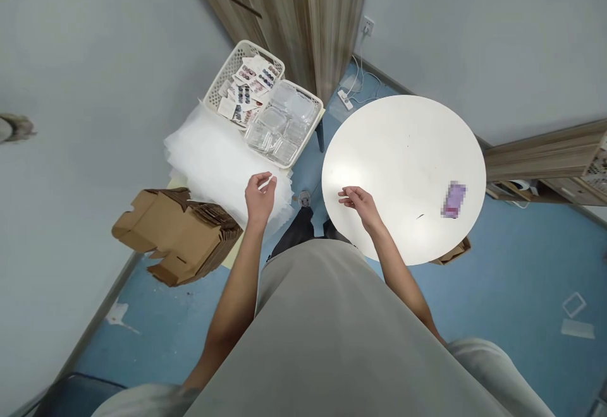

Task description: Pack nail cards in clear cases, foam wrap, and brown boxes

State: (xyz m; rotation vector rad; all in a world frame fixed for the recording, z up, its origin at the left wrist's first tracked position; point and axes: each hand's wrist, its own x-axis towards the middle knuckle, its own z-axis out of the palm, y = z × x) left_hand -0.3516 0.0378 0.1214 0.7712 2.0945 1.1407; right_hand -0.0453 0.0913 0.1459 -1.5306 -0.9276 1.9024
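My left hand (260,199) is raised over the near right part of a stack of thin white sheets (213,151). Its fingers are curved, with a small gap to the thumb, and I see nothing held in it. Over the left part of a round white table (398,151), my right hand (360,203) has its fingers stretched out, a little apart and pointing left. It holds nothing that I can see. Whether either hand touches the surface under it, I cannot tell.
Beyond the sheets are a basket of printed cards (226,85) and a basket of clear plastic boxes (279,127). Flattened cardboard boxes (175,234) lie at left. On the table is a blurred purple item (454,199). A power strip (345,99) lies on the floor.
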